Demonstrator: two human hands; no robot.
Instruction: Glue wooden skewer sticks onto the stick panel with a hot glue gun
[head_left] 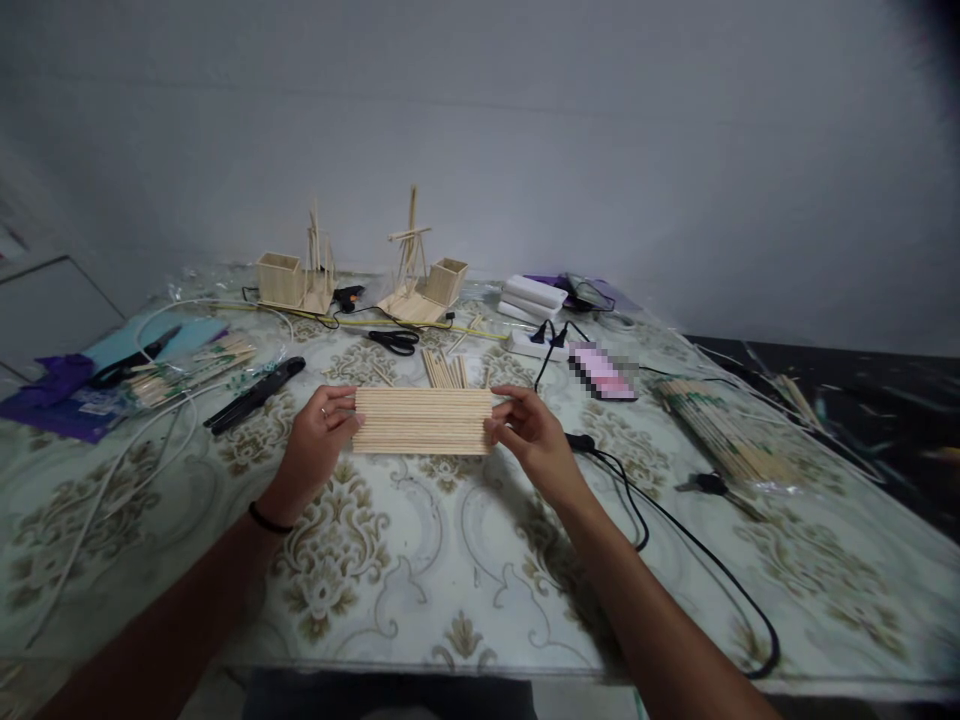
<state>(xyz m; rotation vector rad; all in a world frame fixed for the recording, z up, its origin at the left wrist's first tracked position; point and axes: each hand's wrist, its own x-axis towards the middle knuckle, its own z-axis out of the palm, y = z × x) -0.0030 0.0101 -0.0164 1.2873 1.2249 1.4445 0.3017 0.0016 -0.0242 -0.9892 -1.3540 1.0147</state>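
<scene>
A flat panel of wooden sticks laid side by side (pixel 422 420) rests on the patterned tablecloth (pixel 420 560) in front of me. My left hand (pixel 319 440) pinches the panel's left end with its fingers closed on the edge. My right hand (pixel 529 428) grips the right end the same way. Just behind the panel lie several loose short sticks (pixel 445 370).
Two small stick-built models (pixel 296 275) (pixel 420 285) stand at the back. Scissors (pixel 394 341), a black cutter (pixel 255 395), a glue gun (pixel 349 296), a power strip (pixel 536 345), black cables (pixel 675 530) and bundles of sticks (pixel 720 430) (pixel 191 365) lie around.
</scene>
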